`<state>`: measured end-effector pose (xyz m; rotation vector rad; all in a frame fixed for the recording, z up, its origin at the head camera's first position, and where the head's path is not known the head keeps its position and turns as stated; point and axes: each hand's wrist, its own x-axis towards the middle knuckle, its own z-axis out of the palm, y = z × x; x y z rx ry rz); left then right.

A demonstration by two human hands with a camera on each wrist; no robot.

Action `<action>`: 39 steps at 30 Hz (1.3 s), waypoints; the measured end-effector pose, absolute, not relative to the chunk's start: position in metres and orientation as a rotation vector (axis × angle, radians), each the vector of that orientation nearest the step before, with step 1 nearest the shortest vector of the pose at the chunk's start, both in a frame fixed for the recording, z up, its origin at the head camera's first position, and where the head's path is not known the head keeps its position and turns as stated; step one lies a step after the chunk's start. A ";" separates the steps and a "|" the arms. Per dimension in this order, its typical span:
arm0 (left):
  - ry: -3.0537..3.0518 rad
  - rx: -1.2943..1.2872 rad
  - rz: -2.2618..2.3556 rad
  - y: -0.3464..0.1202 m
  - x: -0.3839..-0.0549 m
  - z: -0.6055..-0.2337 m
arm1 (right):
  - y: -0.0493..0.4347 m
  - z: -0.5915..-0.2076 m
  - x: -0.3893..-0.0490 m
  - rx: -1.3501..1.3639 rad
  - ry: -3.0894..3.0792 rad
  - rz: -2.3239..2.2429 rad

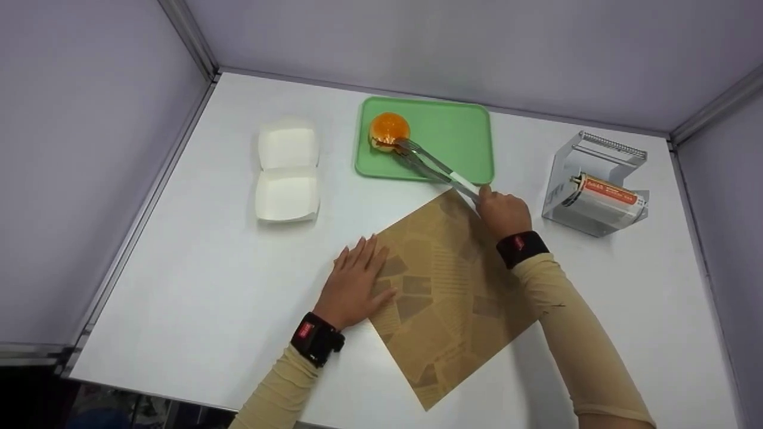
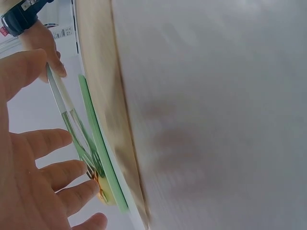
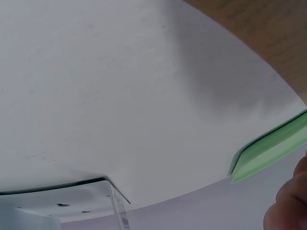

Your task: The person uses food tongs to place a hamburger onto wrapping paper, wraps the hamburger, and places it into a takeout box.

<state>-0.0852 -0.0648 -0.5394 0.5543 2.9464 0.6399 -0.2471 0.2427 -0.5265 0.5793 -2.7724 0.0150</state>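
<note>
My right hand [image 1: 504,213] grips the handle end of metal tongs [image 1: 438,171], reaching over the near edge of the green tray [image 1: 450,128]. The tongs' tips meet the lower right side of a burger with a glossy orange-brown bun [image 1: 390,128], at the tray's left. My left hand [image 1: 353,285], fingers straight and spread, lies at the left edge of a brown newsprint-patterned paper sheet [image 1: 441,310]. In the left wrist view the left fingers [image 2: 62,175] are extended with nothing between them, and the tongs [image 2: 79,129] show beyond. Only some right-hand knuckles [image 3: 288,201] show in the right wrist view.
A white open clamshell box [image 1: 288,193] stands left of the tray on the white table [image 1: 197,268]. To the right is a metal dispenser [image 1: 563,196] holding a wrapped roll with an orange label [image 1: 614,199]. Grey-violet panels [image 1: 447,47] enclose the table.
</note>
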 end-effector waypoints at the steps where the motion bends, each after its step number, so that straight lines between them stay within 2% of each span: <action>1: 2.946 0.555 0.637 -0.065 -0.085 -0.540 | 0.243 -0.527 -0.247 0.571 -2.771 0.018; 22: 2.983 0.574 0.585 -0.068 -0.085 -0.539 | 0.256 -0.529 -0.238 0.508 -2.669 0.031; 39: 2.961 0.539 0.640 -0.068 -0.084 -0.537 | 0.305 -0.511 -0.211 0.528 -2.563 -0.038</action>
